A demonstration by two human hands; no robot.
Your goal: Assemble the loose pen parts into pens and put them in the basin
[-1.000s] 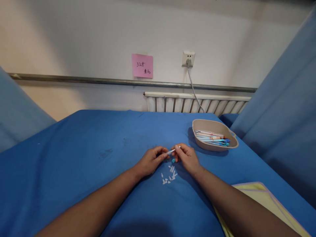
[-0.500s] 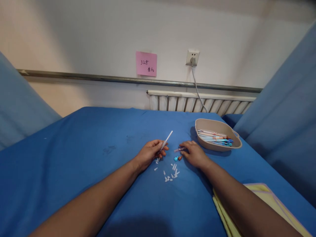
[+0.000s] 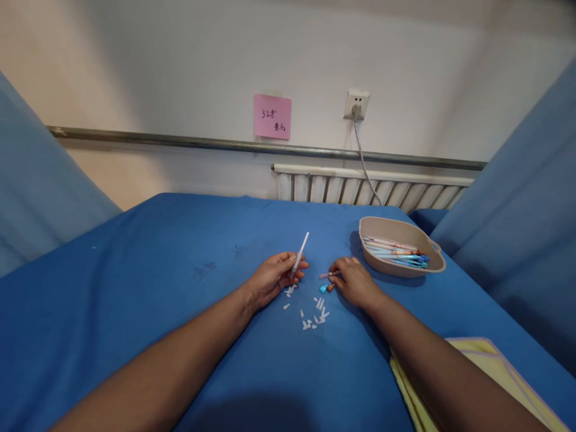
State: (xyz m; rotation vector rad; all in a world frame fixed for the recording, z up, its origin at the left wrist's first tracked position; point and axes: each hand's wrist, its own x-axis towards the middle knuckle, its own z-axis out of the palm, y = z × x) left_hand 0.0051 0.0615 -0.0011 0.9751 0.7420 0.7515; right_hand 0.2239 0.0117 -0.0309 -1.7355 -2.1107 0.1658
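My left hand (image 3: 275, 277) is closed around a slim white pen barrel (image 3: 303, 246), which tilts up and away with a clear lower section between thumb and fingers. To the right, my right hand (image 3: 355, 282) rests low over the sheet. Its fingertips pinch a small pinkish, patterned pen piece (image 3: 324, 276), partly hidden by the fingers. Just below those fingers lie a turquoise piece (image 3: 323, 288) and a brown piece (image 3: 331, 288). Several small white cone-shaped tips (image 3: 316, 320) are scattered nearer to me, some close under my left hand.
A beige basket (image 3: 373, 225) holding several pens (image 3: 391, 249) stands beyond my right hand. Under my right forearm is a folded yellow cloth (image 3: 477, 360). The blue sheet (image 3: 180, 240) covers the surface, with curtains at both sides and a radiator (image 3: 333, 187) behind.
The white pen barrel in my left hand has turned a little more upright. My right fingers have closed in on the pinkish piece. The view has shifted slightly left.
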